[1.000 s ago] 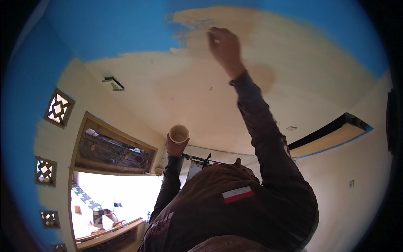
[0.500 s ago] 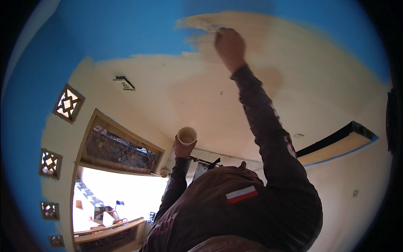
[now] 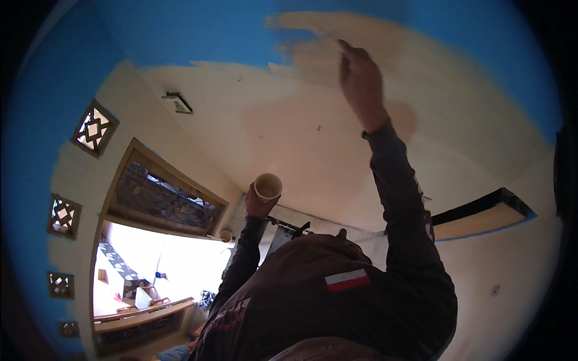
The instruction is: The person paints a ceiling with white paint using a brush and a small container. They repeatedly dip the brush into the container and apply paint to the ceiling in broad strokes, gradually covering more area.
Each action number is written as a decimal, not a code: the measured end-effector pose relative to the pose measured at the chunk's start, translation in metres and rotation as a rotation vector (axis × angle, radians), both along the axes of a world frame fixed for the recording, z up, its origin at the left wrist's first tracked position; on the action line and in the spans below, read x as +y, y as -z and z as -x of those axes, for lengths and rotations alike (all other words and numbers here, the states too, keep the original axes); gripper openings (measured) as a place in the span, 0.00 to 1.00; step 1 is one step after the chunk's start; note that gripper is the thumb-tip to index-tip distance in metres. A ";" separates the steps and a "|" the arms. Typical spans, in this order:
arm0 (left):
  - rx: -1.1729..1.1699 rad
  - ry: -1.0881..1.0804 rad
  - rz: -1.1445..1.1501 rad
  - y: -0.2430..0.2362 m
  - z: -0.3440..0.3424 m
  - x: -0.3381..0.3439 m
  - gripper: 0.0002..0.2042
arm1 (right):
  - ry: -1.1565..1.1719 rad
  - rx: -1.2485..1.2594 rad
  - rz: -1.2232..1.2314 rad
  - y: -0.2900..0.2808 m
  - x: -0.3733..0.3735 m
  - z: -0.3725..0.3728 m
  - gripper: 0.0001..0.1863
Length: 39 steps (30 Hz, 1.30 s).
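Clearly, the left hand point(image 3: 259, 206) has its grip closed around a pale, round, open-topped cup point(image 3: 268, 187), fingers wrapped about its side and its mouth turned toward the camera. That cup is held at the lower middle of the view, well apart from the right hand point(image 3: 363, 81). The right hand is raised high, its fingers bent and slightly blurred, in front of a broad painted surface point(image 3: 325, 156), cream below and blue above; I cannot tell whether its grip has anything in it, or whether it touches the surface. Just beside the fingertips, streaky cream edges run into the blue.

Both arms come out of a dark brown long-sleeved shirt point(image 3: 337, 316) with a red-and-white rectangular patch point(image 3: 347, 280). To the left are brown-framed panes with curled ironwork point(image 3: 165, 195) and diamond-patterned vent blocks point(image 3: 95, 129); to the right, a long dark-edged ledge point(image 3: 481, 221).
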<state>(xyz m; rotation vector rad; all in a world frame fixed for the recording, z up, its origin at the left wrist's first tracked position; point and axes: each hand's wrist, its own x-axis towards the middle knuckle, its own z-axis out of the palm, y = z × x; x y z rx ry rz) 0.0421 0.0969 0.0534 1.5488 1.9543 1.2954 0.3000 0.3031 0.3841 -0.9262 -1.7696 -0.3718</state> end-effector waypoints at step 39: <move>0.000 -0.021 -0.016 -0.009 -0.006 -0.003 0.38 | 0.415 -0.755 -0.062 -0.075 -0.021 -0.031 0.20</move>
